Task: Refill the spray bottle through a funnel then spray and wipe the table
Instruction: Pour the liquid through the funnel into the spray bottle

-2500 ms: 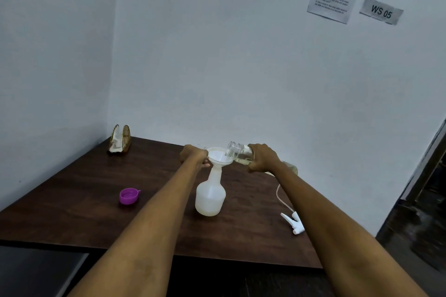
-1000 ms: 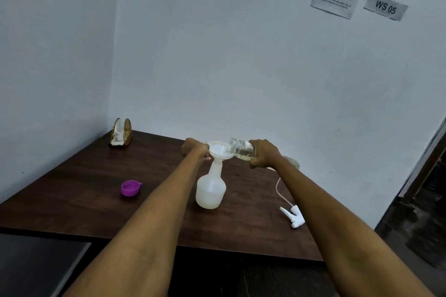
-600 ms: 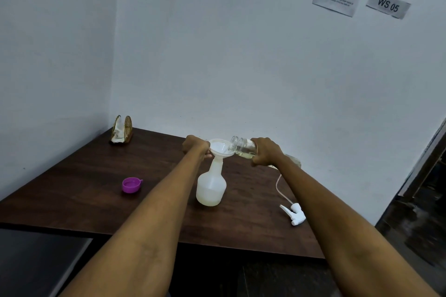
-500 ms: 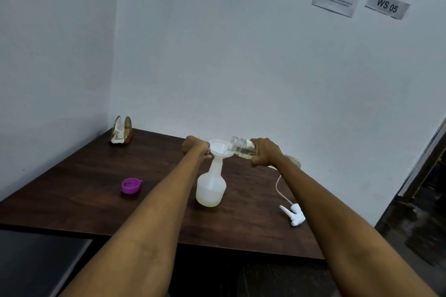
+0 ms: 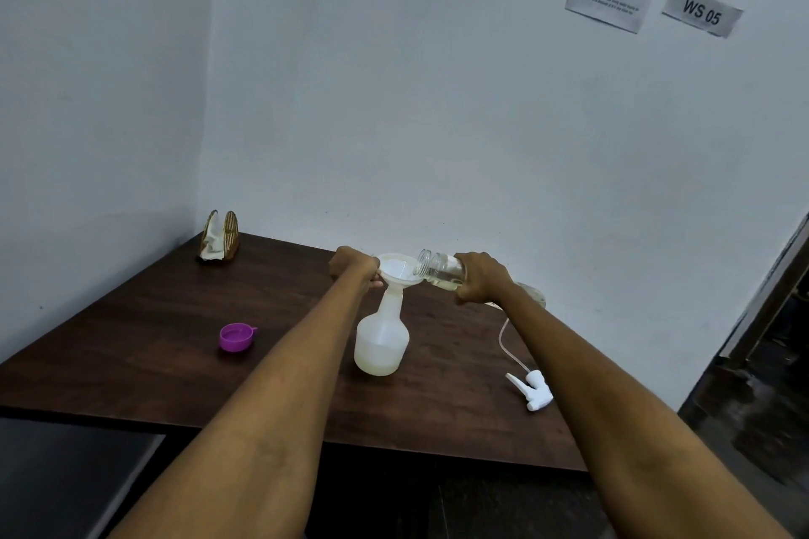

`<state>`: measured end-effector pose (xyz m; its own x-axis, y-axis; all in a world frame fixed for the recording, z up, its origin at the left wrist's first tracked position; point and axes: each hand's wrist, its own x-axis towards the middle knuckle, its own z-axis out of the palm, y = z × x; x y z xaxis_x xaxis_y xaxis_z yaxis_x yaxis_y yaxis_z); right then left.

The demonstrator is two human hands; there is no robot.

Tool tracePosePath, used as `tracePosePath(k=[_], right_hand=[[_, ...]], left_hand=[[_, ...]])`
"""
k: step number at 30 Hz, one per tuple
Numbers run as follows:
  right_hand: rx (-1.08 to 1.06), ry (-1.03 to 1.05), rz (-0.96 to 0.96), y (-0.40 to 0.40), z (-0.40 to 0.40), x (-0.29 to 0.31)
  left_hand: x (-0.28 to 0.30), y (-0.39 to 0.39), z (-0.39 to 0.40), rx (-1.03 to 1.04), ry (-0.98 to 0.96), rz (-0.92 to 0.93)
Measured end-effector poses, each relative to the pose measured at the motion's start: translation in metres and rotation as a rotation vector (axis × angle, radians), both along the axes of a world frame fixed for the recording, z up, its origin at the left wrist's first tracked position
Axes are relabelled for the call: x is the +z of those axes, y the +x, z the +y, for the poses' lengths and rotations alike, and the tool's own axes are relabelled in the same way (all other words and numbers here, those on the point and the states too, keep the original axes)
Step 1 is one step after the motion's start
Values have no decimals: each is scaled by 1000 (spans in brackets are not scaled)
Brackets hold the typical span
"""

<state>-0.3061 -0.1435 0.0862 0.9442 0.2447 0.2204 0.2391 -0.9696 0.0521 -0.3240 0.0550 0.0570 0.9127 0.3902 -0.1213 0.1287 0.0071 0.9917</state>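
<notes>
A translucent white spray bottle stood upright near the middle of the dark wooden table, its trigger head off and a white funnel seated in its open neck so liquid could be poured in without spilling. The person's left hand reached to the funnel's rim, fingers curled against its left edge, apparently to keep the light funnel from tipping under the pour; how firm that hold was could not be told from this angle. The right hand was wrapped around a clear refill bottle tipped nearly onto its side, its open mouth hanging over the funnel's right lip and a pale yellowish liquid pooled along its lower wall, the position of a pour in progress, though no stream could be made out. A pale layer of liquid showed in the base of the spray bottle, suggesting the refill was under way but far from full. The removed trigger sprayer lay on the table to the right with its dip tube trailing back, within reach for refitting. A purple cap, probably from the refill bottle, sat upturned on the left, clear of the work. A napkin holder stood in the far corner against the wall, likely the source of the wipe to come.
</notes>
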Motion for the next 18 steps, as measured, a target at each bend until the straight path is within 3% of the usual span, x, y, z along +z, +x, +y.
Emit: tracePosePath(k=[18], right_hand=[[5,34,-7,6,7,0]], left_hand=[[-2,2,1,4,-2,-17]])
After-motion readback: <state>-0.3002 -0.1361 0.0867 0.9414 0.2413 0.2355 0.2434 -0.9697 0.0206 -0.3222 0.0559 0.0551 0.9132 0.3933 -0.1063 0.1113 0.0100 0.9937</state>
